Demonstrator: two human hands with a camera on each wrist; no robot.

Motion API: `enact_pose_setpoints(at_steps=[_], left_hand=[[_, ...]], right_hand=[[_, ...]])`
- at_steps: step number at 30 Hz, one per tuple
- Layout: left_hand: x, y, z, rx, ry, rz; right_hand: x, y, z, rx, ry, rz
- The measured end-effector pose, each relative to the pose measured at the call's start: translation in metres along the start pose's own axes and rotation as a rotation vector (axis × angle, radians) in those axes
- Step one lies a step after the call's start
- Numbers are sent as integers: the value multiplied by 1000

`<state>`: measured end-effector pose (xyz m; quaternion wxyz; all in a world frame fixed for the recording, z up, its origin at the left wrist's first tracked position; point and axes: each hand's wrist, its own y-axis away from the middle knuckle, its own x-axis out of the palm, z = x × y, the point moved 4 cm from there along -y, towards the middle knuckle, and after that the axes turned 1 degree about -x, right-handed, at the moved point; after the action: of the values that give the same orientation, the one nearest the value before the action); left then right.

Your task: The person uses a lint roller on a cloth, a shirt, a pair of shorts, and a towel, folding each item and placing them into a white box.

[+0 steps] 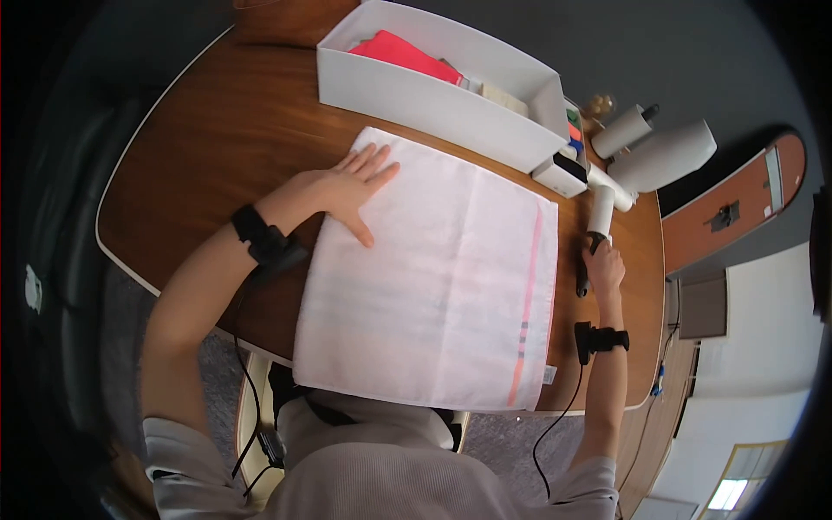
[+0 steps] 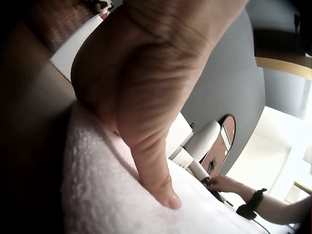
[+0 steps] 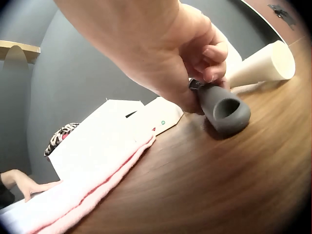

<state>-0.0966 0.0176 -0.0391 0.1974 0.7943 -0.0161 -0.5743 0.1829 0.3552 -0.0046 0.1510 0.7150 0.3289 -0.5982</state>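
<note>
A white towel with pink and orange stripes near its right edge lies spread flat on the wooden table. My left hand rests on its upper left corner, fingers fanned out, and the left wrist view shows the thumb pressing the terry cloth. To the right of the towel, my right hand grips the dark grey handle of what looks like a lint roller. An oval hole shows at the handle's end. The white roll end points away from me, toward other white pieces at the back right.
Behind the towel stands a long white bin holding a red cloth and other items. A small white box sits at its right end. Beyond are a white cylinder and a large white cone-like object by the dark wall.
</note>
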Motion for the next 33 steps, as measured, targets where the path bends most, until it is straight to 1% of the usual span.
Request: enact_pose_setpoints(at_steps=[3, 4, 7, 8, 9, 10, 12, 13, 14, 15, 17, 18, 21, 24, 27, 31, 33], left_hand=[[2, -2, 1, -6, -5, 2], [2, -3, 0, -10, -10, 10], [-4, 2, -5, 11, 36, -48], [-3, 3, -10, -60, -8, -14], [-6, 5, -25, -132, -52, 21], [-8, 7, -41, -202, -96, 56], [-11, 15, -90, 46, -31, 53], [-12, 16, -112, 304, 0, 84], [4, 17, -125, 523, 51, -40], [12, 14, -132, 531, 35, -16], [17, 4, -147, 545, -1, 27], [19, -1, -148, 466, -67, 58], [23, -2, -145, 464, -20, 71], [23, -1, -142, 486, -5, 87], [22, 2, -142, 478, -18, 83], [22, 3, -143, 484, 4, 98], [21, 4, -144, 485, 6, 108]], right_hand=[[4, -8, -5, 29, -109, 18], [2, -8, -7, 34, -140, -4], [-17, 2, -13, 28, -216, -48], [-28, 10, -12, 9, -233, -54], [-40, 18, -10, -11, -249, -59], [-49, 27, -4, -78, -378, 11], [-62, 48, 11, -206, -634, 163], [-59, 56, 21, -230, -712, 272], [-55, 65, 31, -253, -791, 382], [-52, 72, 40, -276, -871, 489], [-39, 77, 52, -380, -862, 579], [-34, 79, 57, -432, -856, 625], [-40, 71, 59, -454, -792, 468], [-31, 48, 53, -405, -751, 388], [-17, 22, 42, -407, -754, 246], [-14, 3, 34, -360, -686, 149], [-15, 1, 32, -363, -601, 113]])
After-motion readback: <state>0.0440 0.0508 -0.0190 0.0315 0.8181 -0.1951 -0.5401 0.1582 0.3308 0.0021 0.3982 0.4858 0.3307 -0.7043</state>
